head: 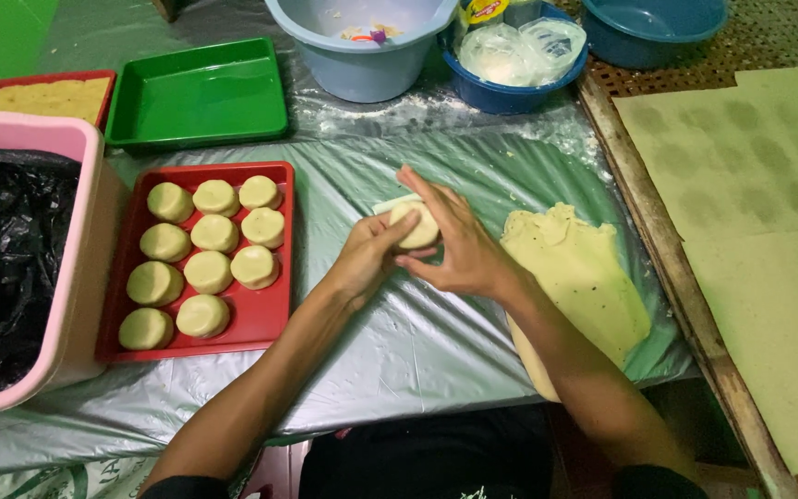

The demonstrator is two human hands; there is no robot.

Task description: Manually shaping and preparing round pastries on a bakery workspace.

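Both my hands meet over the plastic-covered table (399, 351). My left hand (367, 259) cups a pale round dough ball (415, 225) from the left. My right hand (450, 245) wraps over the same ball from the right, fingers spread across its top. Just to the right lies a flat sheet of rolled yellow dough (574, 277). To the left a red tray (265, 319) holds several shaped dough rounds (208, 272) in rows.
A pink bin lined with black plastic (39, 249) stands at the far left. Behind are an empty green tray (196, 92), a red tray of yellow filling (48, 97), a pale blue tub (362, 46) and two blue bowls (510, 92). Brown paper sheets (750, 166) lie at right.
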